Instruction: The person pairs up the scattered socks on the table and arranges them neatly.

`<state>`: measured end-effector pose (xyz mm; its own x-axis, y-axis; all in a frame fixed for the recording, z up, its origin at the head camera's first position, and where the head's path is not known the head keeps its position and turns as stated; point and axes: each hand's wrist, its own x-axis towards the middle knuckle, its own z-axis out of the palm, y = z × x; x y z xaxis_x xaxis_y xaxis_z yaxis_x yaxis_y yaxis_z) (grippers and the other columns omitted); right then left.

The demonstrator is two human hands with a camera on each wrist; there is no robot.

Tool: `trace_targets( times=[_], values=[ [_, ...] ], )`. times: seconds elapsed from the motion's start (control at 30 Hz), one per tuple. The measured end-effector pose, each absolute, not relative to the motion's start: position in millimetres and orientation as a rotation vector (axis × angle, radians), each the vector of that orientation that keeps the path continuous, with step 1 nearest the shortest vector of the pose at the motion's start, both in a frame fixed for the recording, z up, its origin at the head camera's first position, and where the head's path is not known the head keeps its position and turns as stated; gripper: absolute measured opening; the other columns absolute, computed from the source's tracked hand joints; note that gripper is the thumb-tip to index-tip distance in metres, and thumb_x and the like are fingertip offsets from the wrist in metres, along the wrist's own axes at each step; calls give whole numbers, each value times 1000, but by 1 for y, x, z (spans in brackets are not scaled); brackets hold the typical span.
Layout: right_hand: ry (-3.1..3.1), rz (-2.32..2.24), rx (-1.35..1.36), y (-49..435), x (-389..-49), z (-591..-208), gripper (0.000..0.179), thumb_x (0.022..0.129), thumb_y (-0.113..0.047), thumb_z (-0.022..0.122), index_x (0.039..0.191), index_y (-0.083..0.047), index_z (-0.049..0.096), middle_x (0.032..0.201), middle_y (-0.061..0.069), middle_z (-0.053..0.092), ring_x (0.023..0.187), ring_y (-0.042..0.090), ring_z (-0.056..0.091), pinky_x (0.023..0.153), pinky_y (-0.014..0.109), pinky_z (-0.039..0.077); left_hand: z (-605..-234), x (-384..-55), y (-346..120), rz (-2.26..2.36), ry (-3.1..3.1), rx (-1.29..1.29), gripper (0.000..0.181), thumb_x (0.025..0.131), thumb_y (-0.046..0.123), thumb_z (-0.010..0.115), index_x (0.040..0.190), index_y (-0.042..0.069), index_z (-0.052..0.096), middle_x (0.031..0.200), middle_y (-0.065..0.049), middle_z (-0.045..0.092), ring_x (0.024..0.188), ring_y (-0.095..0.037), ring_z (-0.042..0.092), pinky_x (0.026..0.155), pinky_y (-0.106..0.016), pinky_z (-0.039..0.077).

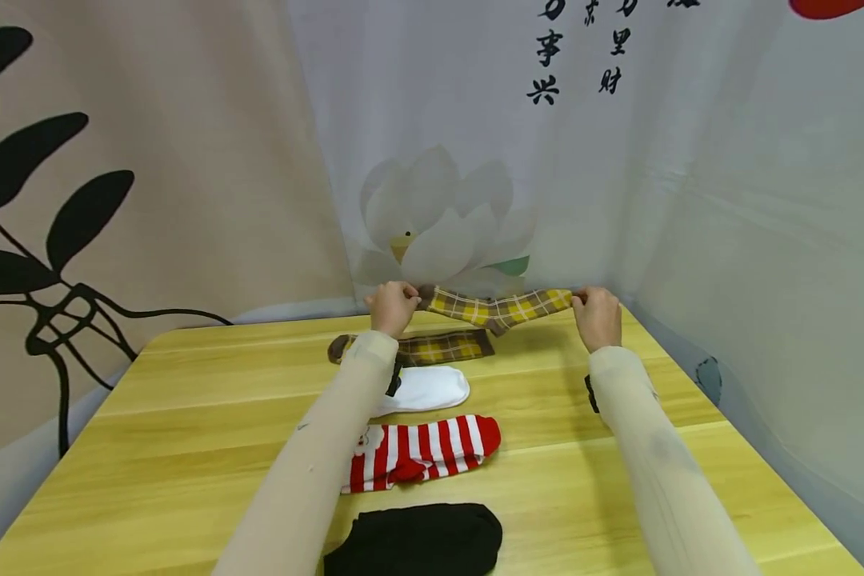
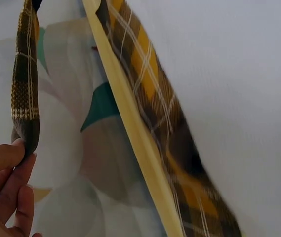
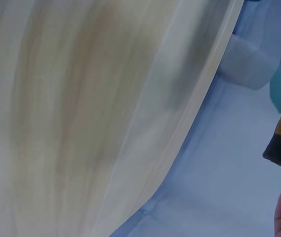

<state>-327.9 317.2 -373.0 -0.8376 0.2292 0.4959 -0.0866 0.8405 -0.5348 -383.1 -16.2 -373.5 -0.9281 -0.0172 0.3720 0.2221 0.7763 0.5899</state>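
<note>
Between my two hands a yellow and brown plaid sock (image 1: 526,308) is stretched sideways near the table's far edge, its heel dipping in the middle. My left hand (image 1: 392,306) pinches the dark toe end, which the left wrist view shows between thumb and fingers (image 2: 19,195). At the other end my right hand (image 1: 598,316) pinches the cuff, seen at the right margin of the right wrist view. A second plaid sock (image 1: 442,348) lies flat on the table just nearer than the held one, partly covered by my left forearm.
Nearer on the wooden table (image 1: 209,416) lie a white sock (image 1: 432,388), a red and white striped sock (image 1: 432,450) and a black sock (image 1: 421,540), in a column. A printed curtain (image 1: 439,104) hangs behind the far edge and along the right side.
</note>
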Motion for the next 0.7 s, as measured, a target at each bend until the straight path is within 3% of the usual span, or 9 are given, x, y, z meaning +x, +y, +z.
trace_targets(
  times=[0.7],
  values=[
    [-2492,832,89,253,-336,-374,22,96,-14,59,103,4,69,98,21,67,85,33,66,70,42,54,-360,-366,-102,-938,-2562,-57,8,89,17,69,91,10,71,92,-7,73,95,-29,62,97,-54,26]
  ],
)
